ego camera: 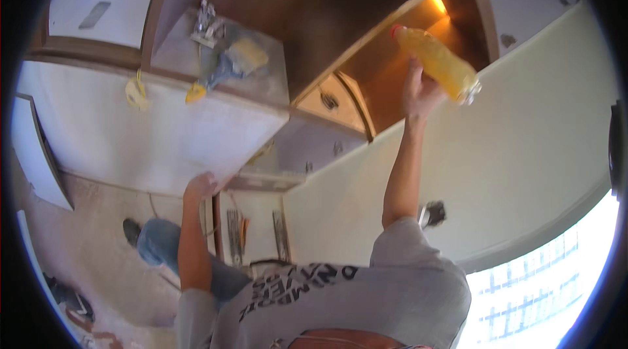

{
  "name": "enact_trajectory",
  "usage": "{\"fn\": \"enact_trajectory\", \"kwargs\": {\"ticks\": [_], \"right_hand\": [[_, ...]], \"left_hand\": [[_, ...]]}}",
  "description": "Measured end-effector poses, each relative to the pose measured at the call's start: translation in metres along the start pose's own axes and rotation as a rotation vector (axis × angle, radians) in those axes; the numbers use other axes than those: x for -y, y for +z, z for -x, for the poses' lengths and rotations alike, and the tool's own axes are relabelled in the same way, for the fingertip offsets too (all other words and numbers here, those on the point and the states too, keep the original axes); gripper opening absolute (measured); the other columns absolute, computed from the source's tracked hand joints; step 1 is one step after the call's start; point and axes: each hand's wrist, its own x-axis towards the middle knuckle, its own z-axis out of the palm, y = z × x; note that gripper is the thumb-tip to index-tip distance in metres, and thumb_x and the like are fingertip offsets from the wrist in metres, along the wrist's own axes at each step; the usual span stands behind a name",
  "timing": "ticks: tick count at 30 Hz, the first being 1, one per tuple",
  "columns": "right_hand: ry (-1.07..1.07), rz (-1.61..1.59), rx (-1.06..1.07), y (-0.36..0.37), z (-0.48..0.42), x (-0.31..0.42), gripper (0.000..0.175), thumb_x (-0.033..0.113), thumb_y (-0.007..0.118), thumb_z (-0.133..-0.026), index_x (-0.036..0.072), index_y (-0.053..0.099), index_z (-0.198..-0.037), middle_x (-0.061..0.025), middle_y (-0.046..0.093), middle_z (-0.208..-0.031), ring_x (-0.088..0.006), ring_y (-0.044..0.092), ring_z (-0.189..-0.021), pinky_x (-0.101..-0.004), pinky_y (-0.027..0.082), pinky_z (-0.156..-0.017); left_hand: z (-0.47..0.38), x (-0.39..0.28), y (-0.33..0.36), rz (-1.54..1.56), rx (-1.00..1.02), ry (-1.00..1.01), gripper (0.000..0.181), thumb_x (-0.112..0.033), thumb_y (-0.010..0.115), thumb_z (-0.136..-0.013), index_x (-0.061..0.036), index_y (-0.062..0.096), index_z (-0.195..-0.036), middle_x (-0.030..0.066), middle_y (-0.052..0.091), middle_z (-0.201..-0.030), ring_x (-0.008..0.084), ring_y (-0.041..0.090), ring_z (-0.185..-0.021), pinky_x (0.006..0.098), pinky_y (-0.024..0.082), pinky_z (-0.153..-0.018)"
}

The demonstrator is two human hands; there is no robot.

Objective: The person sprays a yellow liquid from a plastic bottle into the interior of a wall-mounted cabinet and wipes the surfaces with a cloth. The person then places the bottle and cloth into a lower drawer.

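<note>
A clear plastic bottle of yellow liquid with a red cap is in my right hand, raised in front of a lit brown cabinet compartment. Lower at the left, my left hand is at the edge of a white cabinet door; its fingers are blurred, and I cannot tell whether they grip it. On the shelf above the door lie metal hinges, a pale block-like thing and a blue-grey item with a yellow end. A yellow tape-like item hangs at the shelf edge.
Metal drawer runners stand in the lower compartment. A loose white panel is at the far left. Coiled wire is in the lit cabinet. The pale wall holds a socket opening; a bright barred window is at lower right.
</note>
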Motion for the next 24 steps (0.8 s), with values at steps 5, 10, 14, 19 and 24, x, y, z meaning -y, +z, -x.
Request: {"fn": "enact_trajectory", "kwargs": {"ticks": [5, 10, 14, 19, 24], "right_hand": [[0.67, -0.382, -0.163, -0.015, 0.09, -0.008, 0.035, 0.024, 0.06, -0.094, -0.004, 0.053, -0.115, -0.0124, 0.059, -0.106, -0.0212, 0.061, -0.097, -0.0343, 0.053, -0.085], [1.476, -1.135, -0.196, -0.018, 0.217, 0.022, 0.042, 0.038, 0.055, -0.095, 0.002, 0.052, -0.115, -0.0088, 0.062, -0.103, -0.0178, 0.063, -0.088, -0.032, 0.055, -0.074], [2.052, -1.329, 0.006, -0.007, 0.337, 0.066, 0.043, 0.043, 0.055, -0.092, 0.006, 0.054, -0.113, -0.0079, 0.063, -0.092, -0.0156, 0.059, -0.074, -0.0278, 0.049, -0.062], [2.41, -1.087, 0.284, -0.012, 0.531, 0.112, 0.044, 0.05, 0.055, -0.089, 0.009, 0.058, -0.103, -0.0084, 0.063, -0.079, -0.0152, 0.057, -0.057, -0.0261, 0.044, -0.051], [2.569, -1.018, 0.559, -0.011, 0.584, 0.165, 0.04, 0.051, 0.057, -0.087, 0.012, 0.059, -0.098, -0.0081, 0.062, -0.077, -0.0143, 0.055, -0.055, -0.0251, 0.043, -0.047]], "left_hand": [[0.01, -0.04, -0.035, 0.036, 0.111, -0.069, 0.043, -0.037, 0.063, -0.083, -0.0089, 0.06, -0.115, 0.0184, 0.064, -0.113, 0.0356, 0.059, -0.107, 0.0433, 0.047, -0.092], [0.007, -0.011, -0.022, -0.058, 0.104, 0.037, 0.045, -0.037, 0.062, -0.087, -0.006, 0.057, -0.119, 0.0187, 0.067, -0.102, 0.0354, 0.063, -0.098, 0.0424, 0.049, -0.086], [0.041, -0.007, -0.034, -0.019, 0.13, 0.005, 0.047, -0.036, 0.061, -0.087, -0.0047, 0.056, -0.122, 0.0192, 0.067, -0.104, 0.0327, 0.063, -0.098, 0.0397, 0.048, -0.086], [0.056, -0.027, -0.029, 0.044, 0.277, -0.09, 0.046, -0.034, 0.06, -0.087, -0.001, 0.057, -0.119, 0.0196, 0.067, -0.098, 0.0323, 0.064, -0.093, 0.0389, 0.048, -0.084], [0.088, -0.026, -0.017, 0.003, 0.298, -0.031, 0.044, -0.032, 0.059, -0.088, -0.0002, 0.057, -0.119, 0.0186, 0.067, -0.093, 0.0323, 0.064, -0.091, 0.0396, 0.048, -0.082]]}}
